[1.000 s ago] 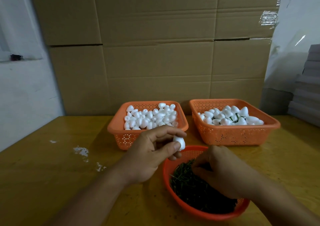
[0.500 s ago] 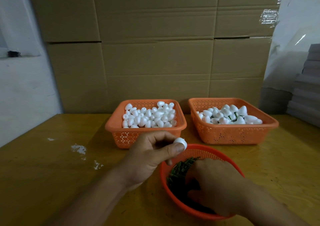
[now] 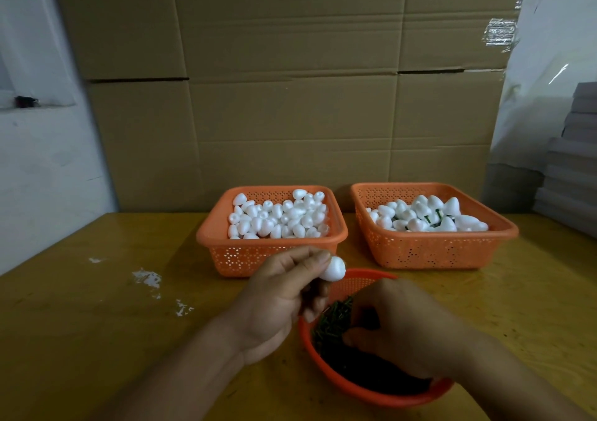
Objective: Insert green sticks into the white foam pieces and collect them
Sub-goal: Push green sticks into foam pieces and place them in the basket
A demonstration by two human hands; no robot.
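My left hand [image 3: 277, 294] pinches a white foam piece [image 3: 334, 269] between thumb and fingers, just above the near rim of a round orange bowl [image 3: 355, 385]. The bowl holds a heap of green sticks [image 3: 332, 322]. My right hand [image 3: 407, 327] reaches down into that heap with its fingers curled; whether it has a stick between them is hidden. Behind, the left orange basket [image 3: 271, 252] is full of plain foam pieces. The right orange basket [image 3: 433, 249] holds foam pieces with green sticks in them.
Everything stands on a yellow wooden table [image 3: 97, 323] with white crumbs [image 3: 147, 277] at the left. Large cardboard boxes [image 3: 290, 97] form a wall right behind the baskets. A stack of grey sheets [image 3: 571, 162] rises at the far right.
My right hand has slid nearer and deeper into the bowl of sticks. My left hand has turned the foam piece a little, staying above the bowl's rim.
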